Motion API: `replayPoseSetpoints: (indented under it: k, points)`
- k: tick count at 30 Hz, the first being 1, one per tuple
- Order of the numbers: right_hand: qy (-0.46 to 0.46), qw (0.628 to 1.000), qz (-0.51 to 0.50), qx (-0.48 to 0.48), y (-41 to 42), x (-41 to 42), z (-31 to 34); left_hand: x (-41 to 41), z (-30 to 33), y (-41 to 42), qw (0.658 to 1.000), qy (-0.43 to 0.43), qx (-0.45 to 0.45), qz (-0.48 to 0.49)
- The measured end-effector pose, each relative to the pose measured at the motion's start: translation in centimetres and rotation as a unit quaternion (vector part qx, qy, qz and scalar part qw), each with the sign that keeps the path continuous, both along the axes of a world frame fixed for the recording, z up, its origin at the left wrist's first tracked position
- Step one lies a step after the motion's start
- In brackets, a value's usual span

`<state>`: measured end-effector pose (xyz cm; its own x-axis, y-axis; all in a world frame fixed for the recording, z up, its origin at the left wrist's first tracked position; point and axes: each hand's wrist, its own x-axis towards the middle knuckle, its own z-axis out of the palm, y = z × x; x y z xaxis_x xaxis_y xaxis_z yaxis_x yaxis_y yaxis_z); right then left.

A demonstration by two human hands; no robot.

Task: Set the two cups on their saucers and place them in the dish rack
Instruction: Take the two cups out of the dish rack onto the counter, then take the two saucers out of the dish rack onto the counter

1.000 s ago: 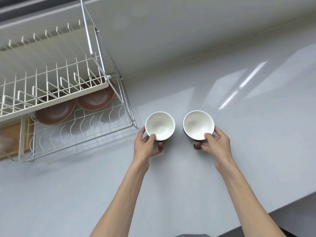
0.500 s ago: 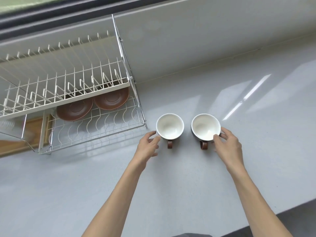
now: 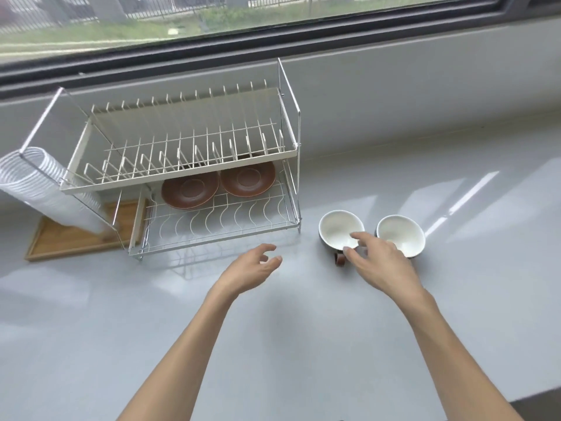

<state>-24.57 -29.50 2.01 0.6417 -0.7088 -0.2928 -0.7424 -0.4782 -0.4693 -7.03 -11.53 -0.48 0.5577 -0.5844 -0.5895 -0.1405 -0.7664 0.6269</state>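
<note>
Two cups, white inside and brown outside, stand side by side on the grey counter right of the rack: the left cup point(image 3: 339, 227) and the right cup point(image 3: 400, 233). Two brown saucers, one to the left point(image 3: 190, 189) and one to the right point(image 3: 247, 178), lie on the lower shelf of the wire dish rack point(image 3: 212, 235). My right hand point(image 3: 379, 262) hovers over the near edges of both cups, fingers spread, thumb by the left cup's handle. My left hand point(image 3: 249, 268) floats open above the counter in front of the rack, holding nothing.
A stack of clear plastic cups point(image 3: 39, 189) leans on a wooden tray point(image 3: 66, 238) left of the rack. A window sill and wall point(image 3: 394, 86) run behind. The counter's front edge point(image 3: 534, 399) shows at the bottom right.
Both hands have let go of the cups. My left hand moved left toward the rack; my right hand shifted left over both cups. The view tilted up, and the window came into sight.
</note>
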Motion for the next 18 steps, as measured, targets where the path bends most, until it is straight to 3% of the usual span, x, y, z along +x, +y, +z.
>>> replayPoseSetpoints:
  k: [9,14,18]
  points:
    - [0.049,0.986,0.152,-0.035,5.5,7.6,1.0,4.7,3.2,4.9,0.978,-0.159,0.083,-0.104]
    - [0.036,0.981,0.176,-0.079,7.1,11.4,1.5,7.3,3.5,5.7,0.962,-0.236,0.092,-0.101]
    - [-0.009,0.977,0.173,-0.123,7.4,13.8,0.8,8.4,2.4,5.3,0.931,-0.337,0.099,-0.103]
